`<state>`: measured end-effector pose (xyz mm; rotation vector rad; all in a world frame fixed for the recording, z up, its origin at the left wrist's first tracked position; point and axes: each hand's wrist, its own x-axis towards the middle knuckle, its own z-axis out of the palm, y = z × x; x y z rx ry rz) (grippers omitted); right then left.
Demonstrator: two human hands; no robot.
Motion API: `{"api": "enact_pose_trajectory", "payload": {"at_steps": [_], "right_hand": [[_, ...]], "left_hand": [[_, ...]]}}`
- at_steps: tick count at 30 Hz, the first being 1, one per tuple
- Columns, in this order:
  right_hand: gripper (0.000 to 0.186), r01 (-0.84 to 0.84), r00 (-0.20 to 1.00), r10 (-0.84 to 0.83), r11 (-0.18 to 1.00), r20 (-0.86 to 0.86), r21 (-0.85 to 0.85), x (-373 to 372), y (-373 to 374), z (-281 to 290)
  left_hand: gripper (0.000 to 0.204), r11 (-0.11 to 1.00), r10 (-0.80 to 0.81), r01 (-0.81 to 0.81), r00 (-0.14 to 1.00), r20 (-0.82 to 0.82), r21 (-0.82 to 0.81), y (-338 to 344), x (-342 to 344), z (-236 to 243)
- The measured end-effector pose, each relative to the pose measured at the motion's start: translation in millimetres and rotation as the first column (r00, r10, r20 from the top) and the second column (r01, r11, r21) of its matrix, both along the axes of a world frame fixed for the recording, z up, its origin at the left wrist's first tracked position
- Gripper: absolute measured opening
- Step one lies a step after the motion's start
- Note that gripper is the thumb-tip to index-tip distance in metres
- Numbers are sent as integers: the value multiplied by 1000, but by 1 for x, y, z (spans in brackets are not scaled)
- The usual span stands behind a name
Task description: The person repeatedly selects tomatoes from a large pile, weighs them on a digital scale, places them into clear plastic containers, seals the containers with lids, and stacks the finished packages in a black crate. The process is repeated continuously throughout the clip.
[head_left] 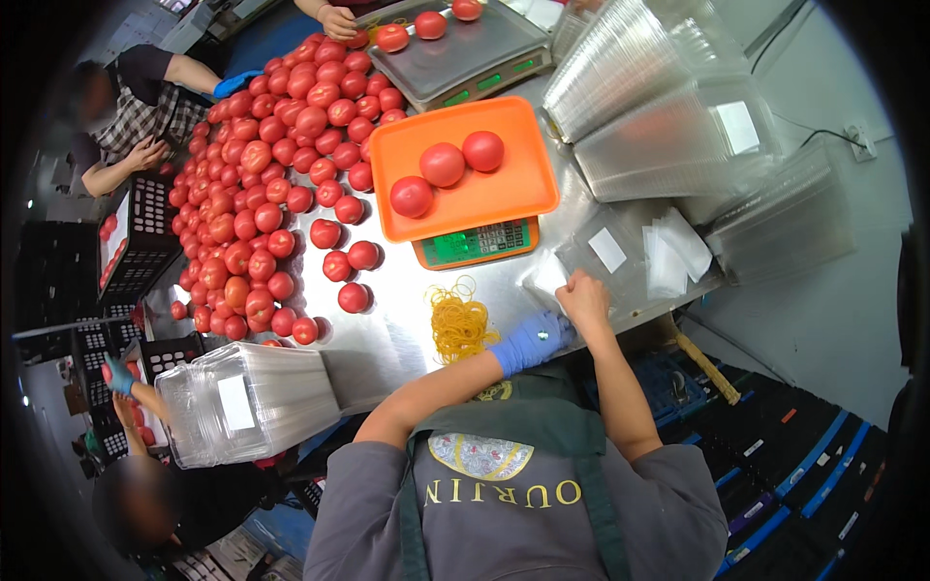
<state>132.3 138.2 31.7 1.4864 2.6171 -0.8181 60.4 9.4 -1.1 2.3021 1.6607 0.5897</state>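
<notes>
My left hand [535,341], in a blue glove, is closed at the table's near edge, close to my right hand; what its fingers hold is hidden. My bare right hand [585,302] has its fingers bent together beside a white pad [550,274] and a clear plastic tray [584,244]; I cannot make out what is in the fingers. Left of the glove lies a heap of yellow rubber bands [459,323]. Beyond my hands, an orange tray [528,199] with three tomatoes [443,165] rests on an orange scale [479,244] with a lit green display.
Many loose tomatoes [257,155] cover the table's left side. Stacked clear trays stand near left [281,392] and far right [668,136]. White pads [675,254] lie at right. Another scale [455,53] carries tomatoes at the back. Other people work at the left and far side.
</notes>
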Motion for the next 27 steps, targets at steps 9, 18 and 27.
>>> {"api": "enact_pose_trajectory", "payload": {"at_steps": [9,18,27], "right_hand": [[18,-460,867,467,884,175,-80,-27,-1,0],[60,-585,621,747,642,-236,496,-241,41,66],[59,-527,612,536,824,-581,206,-198,19,85]], "left_hand": [[71,636,704,-731,680,202,247,-30,-164,86],[84,508,857,-845,475,199,-171,-8,-246,90],[79,525,685,-819,246,686,-231,-33,-196,138]]}}
